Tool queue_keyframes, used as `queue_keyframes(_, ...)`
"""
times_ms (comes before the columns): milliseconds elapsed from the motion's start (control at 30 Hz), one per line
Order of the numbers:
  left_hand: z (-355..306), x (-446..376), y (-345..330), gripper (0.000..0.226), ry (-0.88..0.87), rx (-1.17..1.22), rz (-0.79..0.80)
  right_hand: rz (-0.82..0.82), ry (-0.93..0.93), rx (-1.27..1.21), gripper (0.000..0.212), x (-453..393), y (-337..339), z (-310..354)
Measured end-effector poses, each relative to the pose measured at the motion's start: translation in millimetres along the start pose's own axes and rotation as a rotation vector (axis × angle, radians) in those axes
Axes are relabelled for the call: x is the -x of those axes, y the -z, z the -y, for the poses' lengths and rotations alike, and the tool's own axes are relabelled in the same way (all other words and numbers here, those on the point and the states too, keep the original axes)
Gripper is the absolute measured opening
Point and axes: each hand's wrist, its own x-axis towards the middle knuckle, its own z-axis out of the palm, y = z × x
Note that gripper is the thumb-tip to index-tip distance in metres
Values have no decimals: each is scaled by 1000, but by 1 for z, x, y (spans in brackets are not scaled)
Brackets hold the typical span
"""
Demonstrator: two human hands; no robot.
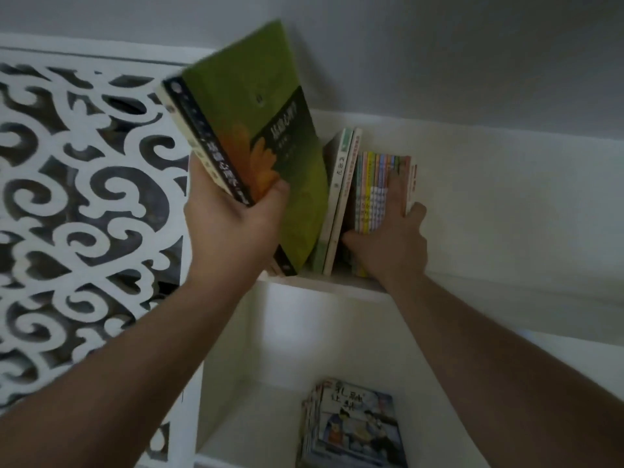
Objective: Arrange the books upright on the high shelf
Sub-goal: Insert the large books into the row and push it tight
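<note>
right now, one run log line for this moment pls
left hand grips green book, tilted | right hand steadies thin books upright | high shelf | stack lies below

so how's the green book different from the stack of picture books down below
The green book is up at the high shelf, tilted and gripped by the left hand; the stack of picture books lies flat in the lower compartment, untouched. The green book is a single thick volume with a green cover; the stack is several thin books topped by a cartoon cover. Both carry Chinese lettering.
</note>
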Motion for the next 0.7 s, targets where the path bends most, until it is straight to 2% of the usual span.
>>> queue_keyframes(133, -47, 13, 1, 62, -77, 180, 50, 1, -61, -10, 127, -1, 15, -16)
queue_keyframes(200, -60, 19, -11, 58, -98, 215, 106, -6, -93, -30, 118, -2, 21, -15)
queue_keyframes(233, -63, 23, -19, 59, -106, 199, 127, 13, -108, -49, 107, 0, 24, -11)
queue_keyframes(300, -63, 28, -32, 65, -114, 118, 147, 53, -96, -77, 67, 8, 26, 0)
queue_keyframes(333, -62, 29, -37, 68, -121, 83, 146, 64, -66, -66, 55, 13, 25, 6)
queue_keyframes(367, -58, 30, -39, 69, -145, 42, 137, 65, -17, -34, 52, 17, 22, 11)
queue_keyframes(467, -44, 30, -43, 70, -202, -151, 66, 91, 63, -1, 79, 12, 11, 17)
queue_keyframes(567, -31, 32, -44, 71, -142, -225, 30, 111, 53, -50, 113, 1, 12, 10)
queue_keyframes(700, -21, 32, -46, 71, -72, -254, -1, 64, 24, -27, 127, -5, 27, -23)
